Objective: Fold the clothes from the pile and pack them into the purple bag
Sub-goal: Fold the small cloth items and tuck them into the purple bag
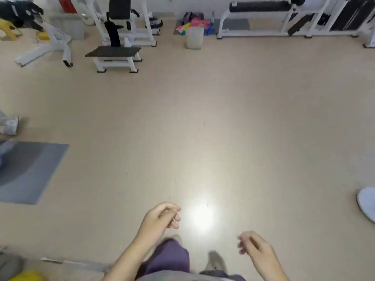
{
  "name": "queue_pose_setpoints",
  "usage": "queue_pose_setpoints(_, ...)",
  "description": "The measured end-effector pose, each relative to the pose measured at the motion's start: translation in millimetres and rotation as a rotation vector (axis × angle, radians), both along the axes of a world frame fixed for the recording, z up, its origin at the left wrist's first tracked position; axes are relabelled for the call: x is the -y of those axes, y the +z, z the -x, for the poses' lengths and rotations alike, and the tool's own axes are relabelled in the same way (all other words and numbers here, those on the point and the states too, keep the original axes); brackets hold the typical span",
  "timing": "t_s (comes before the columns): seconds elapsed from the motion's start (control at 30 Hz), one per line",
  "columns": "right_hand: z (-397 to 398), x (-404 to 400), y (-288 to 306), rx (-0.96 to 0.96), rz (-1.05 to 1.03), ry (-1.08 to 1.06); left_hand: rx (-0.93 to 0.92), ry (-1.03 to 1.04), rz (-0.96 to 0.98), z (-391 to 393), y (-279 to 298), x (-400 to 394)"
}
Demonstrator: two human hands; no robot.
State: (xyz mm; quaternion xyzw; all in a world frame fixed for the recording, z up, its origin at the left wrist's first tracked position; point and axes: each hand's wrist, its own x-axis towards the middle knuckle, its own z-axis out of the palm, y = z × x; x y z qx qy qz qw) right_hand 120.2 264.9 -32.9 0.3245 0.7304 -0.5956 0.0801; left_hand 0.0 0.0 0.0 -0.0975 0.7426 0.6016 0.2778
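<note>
It was a gym. White-framed weight machines (121, 27) with black pads stood at eleven o'clock, and a long padded bench (261, 9) ran along the wall at one o'clock. The beige floor (203, 118) was smooth and glossy, with a grey exercise mat (30, 171) lying at nine o'clock. Bright clothes lay heaped (194, 22) against the wall at twelve.

White gym machines (121, 33) along the far wall, grey floor mat (30, 171) (left side), pale bucket (194, 37)
</note>
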Motion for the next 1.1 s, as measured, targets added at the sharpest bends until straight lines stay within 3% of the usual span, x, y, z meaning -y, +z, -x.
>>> queue_pose_setpoints(0.1, 64.5, 13.3, 19.4, -0.111, 0.063, 0.148, 0.004, -0.046, -0.026, 31.0, 1.5, -10.9)
queue_pose_setpoints(0.37, 289.9, 36.5, 72.8, -0.325, 0.168, 0.363, -0.037, 0.115, -0.073, 186.8, 3.4, -17.3)
queue_pose_setpoints(0.57, 434.2, 24.3, 86.1, -0.286, 0.17, 0.319, -0.08, 0.006, -0.106, 349.2, 22.2, -35.4)
queue_pose_setpoints(0.83, 584.5, -62.2, 48.3, -0.194, 0.191, 0.129, -0.202, -0.13, -0.221, 583.9, 39.6, -130.9)
queue_pose_setpoints(1.1, 825.1, -170.6, 41.0, -0.246, 0.169, 0.176, -0.173, -0.162, -0.104, 805.5, 40.3, -238.3)
